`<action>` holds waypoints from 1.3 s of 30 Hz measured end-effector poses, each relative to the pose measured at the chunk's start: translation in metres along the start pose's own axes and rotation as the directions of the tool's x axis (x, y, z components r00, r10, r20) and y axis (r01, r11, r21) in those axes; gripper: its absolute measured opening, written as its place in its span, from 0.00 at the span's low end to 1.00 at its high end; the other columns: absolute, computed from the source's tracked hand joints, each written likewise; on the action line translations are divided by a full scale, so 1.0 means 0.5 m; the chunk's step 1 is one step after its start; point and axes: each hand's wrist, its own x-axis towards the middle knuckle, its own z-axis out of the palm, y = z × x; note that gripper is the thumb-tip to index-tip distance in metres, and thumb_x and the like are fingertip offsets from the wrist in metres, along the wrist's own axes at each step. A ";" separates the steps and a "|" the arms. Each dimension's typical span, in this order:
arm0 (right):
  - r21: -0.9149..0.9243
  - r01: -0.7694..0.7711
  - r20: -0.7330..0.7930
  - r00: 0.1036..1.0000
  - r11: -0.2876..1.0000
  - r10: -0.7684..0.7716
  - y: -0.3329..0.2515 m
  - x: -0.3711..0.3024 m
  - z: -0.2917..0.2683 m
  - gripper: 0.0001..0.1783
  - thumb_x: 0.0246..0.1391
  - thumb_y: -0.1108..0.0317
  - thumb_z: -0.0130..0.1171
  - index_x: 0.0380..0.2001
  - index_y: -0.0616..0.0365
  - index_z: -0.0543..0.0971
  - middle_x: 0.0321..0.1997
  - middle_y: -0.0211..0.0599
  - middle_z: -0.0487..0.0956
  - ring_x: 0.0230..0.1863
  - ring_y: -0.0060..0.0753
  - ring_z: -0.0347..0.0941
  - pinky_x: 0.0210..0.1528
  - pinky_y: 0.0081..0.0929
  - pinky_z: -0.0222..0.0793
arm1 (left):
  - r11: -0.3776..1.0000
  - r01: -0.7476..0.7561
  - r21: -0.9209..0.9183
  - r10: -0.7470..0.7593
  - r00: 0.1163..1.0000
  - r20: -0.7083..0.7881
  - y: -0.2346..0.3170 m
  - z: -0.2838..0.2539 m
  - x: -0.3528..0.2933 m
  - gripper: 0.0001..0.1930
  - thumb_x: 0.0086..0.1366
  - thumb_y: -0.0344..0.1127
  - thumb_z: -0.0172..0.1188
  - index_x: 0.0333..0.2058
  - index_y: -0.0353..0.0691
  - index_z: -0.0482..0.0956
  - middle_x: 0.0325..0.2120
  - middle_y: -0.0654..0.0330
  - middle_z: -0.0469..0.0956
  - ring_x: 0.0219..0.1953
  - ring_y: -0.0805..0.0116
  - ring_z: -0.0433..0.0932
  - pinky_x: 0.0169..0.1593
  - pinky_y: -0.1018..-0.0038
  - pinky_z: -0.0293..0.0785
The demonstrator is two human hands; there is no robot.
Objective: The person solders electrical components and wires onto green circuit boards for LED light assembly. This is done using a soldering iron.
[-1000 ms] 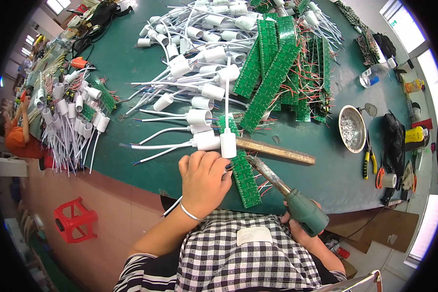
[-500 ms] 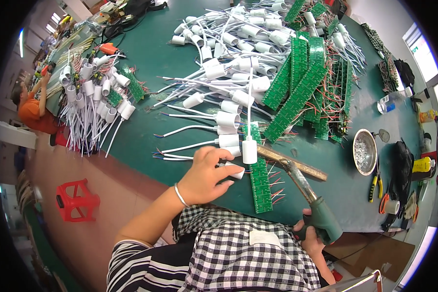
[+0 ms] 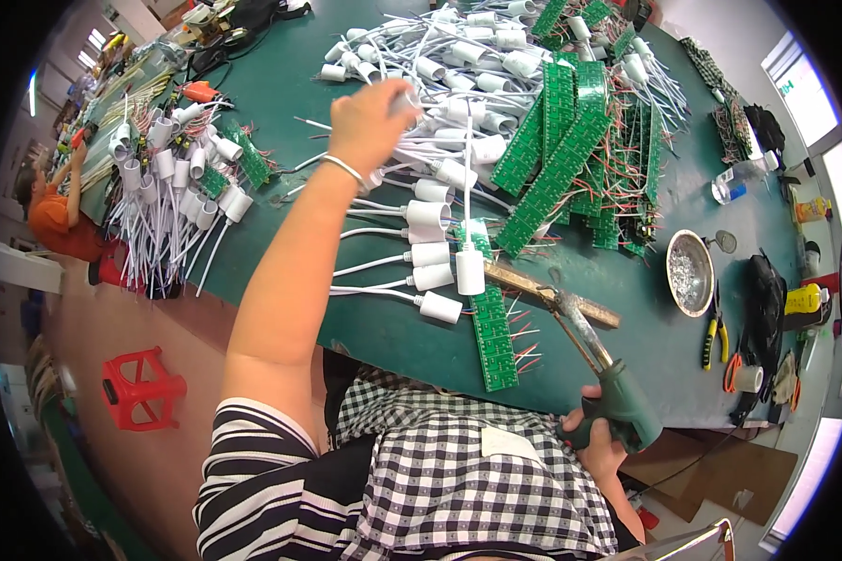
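Note:
My left hand reaches over the near left side of the heaped white tube caps with cables. Its fingers close around one white tube cap, slightly blurred. With my right hand I grip a green-handled soldering gun, its metal tip by a narrow wooden bar. A green circuit board strip with red and white wires lies before me. One white cap rests over the strip, its cable pointing away. A row of caps, including the nearest cap, lies along the strip's left side.
Green circuit boards are stacked beyond the bar. A metal bowl, yellow-handled pliers and a clear bottle lie right. Another cap bundle hangs over the left edge. A red stool stands on the floor; a person works far left.
My left hand has left the nearest cap by the board strip and moved away to the heap, where it closes on another cap. My right hand still holds the soldering gun in nearly the same place.

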 end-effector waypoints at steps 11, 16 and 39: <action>-0.085 -0.008 0.102 0.995 0.996 0.017 0.003 0.010 -0.016 0.28 0.61 0.57 0.54 0.55 0.68 0.67 0.39 0.43 0.77 0.32 0.29 0.73 0.37 0.29 0.71 | 0.907 -0.283 -0.313 0.358 0.908 0.216 0.214 -0.119 -0.356 0.13 0.51 0.34 0.66 0.38 0.46 0.79 0.29 0.65 0.76 0.29 0.63 0.74 0.34 0.68 0.68; -0.064 -0.051 0.101 0.993 0.997 0.057 0.018 0.001 -0.009 0.23 0.58 0.69 0.56 0.54 0.67 0.65 0.41 0.44 0.78 0.30 0.28 0.76 0.39 0.27 0.72 | 0.977 -0.072 -0.201 0.116 0.969 0.217 0.225 -0.035 -0.428 0.09 0.52 0.31 0.64 0.34 0.46 0.80 0.29 0.66 0.75 0.36 0.62 0.71 0.42 0.66 0.61; -0.332 -0.049 0.150 0.983 0.942 0.104 -0.023 0.008 -0.008 0.10 0.53 0.73 0.55 0.40 0.60 0.77 0.25 0.28 0.79 0.30 0.27 0.77 0.56 0.34 0.58 | 0.965 -0.246 -0.091 0.256 0.958 0.128 0.214 -0.009 -0.411 0.11 0.45 0.29 0.66 0.31 0.45 0.78 0.54 0.60 0.66 0.56 0.54 0.60 0.57 0.59 0.60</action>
